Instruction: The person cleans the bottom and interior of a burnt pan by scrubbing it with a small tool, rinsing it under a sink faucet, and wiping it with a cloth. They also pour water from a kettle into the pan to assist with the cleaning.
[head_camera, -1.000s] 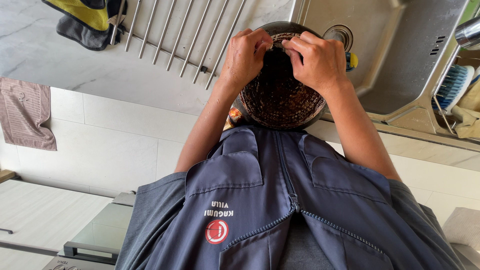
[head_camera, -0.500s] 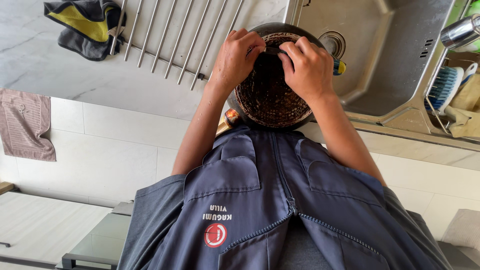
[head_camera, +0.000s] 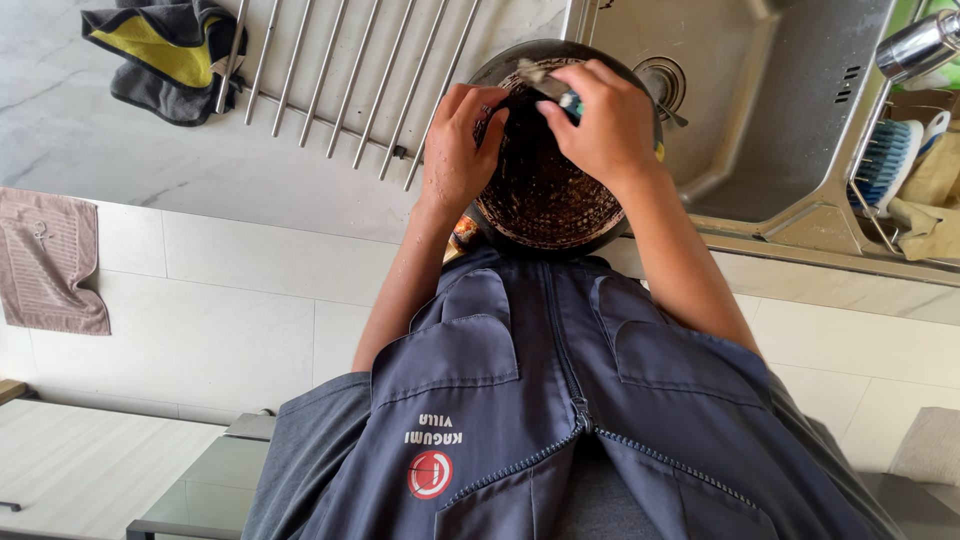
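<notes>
A round dark pan (head_camera: 545, 190) with burnt, crusted residue across its inside is held over the near edge of the steel sink (head_camera: 790, 130), half above the basin and half above the counter rim. The left hand (head_camera: 458, 160) grips the pan's rim on the side away from the sink, fingers (head_camera: 478, 108) curled together over the edge and the thumb on the outer wall, so the hand is clamped on the pan. The right hand (head_camera: 600, 120) is on the rim at the sink side, fingers bent and closed around a small scrubbing tool (head_camera: 545, 85) with a pale grey end and a bit of teal showing; the tool's tip touches the pan's far rim, just beyond the fingertips. The crusted pan bottom lies between the two hands, open to view.

The sink basin holds nothing but its drain (head_camera: 660, 85), which sits just beside the right hand. A steel tap (head_camera: 920, 45) reaches over the sink's far side. Next to the sink, a caddy holds a blue-bristled brush (head_camera: 885, 160) and beige cloths (head_camera: 930, 200). On the other side of the pan from the sink, a rod drying rack (head_camera: 330, 70) lies on the marbled counter, with a grey and yellow cloth (head_camera: 165, 55) at its far end.
</notes>
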